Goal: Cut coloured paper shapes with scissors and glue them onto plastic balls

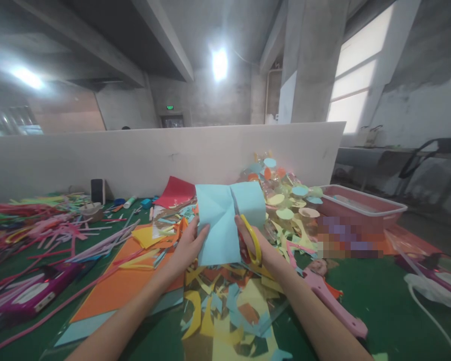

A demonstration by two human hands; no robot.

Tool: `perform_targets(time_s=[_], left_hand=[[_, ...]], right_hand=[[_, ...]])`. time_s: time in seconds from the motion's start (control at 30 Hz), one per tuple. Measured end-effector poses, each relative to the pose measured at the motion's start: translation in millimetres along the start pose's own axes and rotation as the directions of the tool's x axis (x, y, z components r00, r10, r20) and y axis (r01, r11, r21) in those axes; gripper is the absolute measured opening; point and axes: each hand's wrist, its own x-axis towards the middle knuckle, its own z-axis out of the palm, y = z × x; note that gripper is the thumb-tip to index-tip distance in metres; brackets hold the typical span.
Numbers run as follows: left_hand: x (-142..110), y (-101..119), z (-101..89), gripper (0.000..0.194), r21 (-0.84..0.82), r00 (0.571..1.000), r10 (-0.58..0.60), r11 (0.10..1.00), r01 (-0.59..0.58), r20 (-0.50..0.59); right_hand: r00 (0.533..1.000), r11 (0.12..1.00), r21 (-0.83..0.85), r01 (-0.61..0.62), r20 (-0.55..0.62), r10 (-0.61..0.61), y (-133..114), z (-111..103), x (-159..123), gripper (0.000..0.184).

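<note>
A light blue sheet of paper [216, 230] is held up in front of me, creased and cut partway down from its top edge. My left hand [193, 240] pinches its left side, thumb in front. In my right hand [250, 240] is a pair of scissors with yellow handles [256, 245]; the blades are mostly hidden at the slit in the paper. Below both hands lies a heap of yellow, blue and orange paper scraps [225, 316]. Orange sheets [124, 281] lie under my left forearm.
Paper strips [60, 225] cover the table's left side, near a purple device [41, 291]. A pile of cut paper circles [285, 200] sits at the back right, beside a pink bin [364, 200]. A pink glue gun [334, 301] lies by my right forearm. A white board [135, 155] stands behind.
</note>
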Motion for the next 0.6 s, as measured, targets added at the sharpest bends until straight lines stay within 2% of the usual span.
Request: perform_targets(time_s=[0.13,0.33,0.47,0.6], left_hand=[[1,-3,-0.9,0.041,0.024,1.0,0.001,1.0,-0.001,-0.028],[0,-2,-1.7,0.037,-0.002,1.0,-0.006,1.0,0.006,-0.001],[-2,4,-1.7,0.037,0.029,0.999,-0.003,1.0,0.001,0.05],[-4,7,-1.6,0.035,0.103,0.999,-0.007,0.995,0.003,0.036]], right_hand=[[1.0,0.999,0.031,-0.012,-0.021,0.013,0,-1,1,0.056],[0.997,0.999,0.005,0.054,0.06,-0.054,-2,-6,-1,0.055],[0.996,0.996,0.04,0.082,0.037,-0.084,-5,-6,-3,0.054],[1.0,0.999,0.025,0.027,0.015,-0.027,0,-3,0,0.055]])
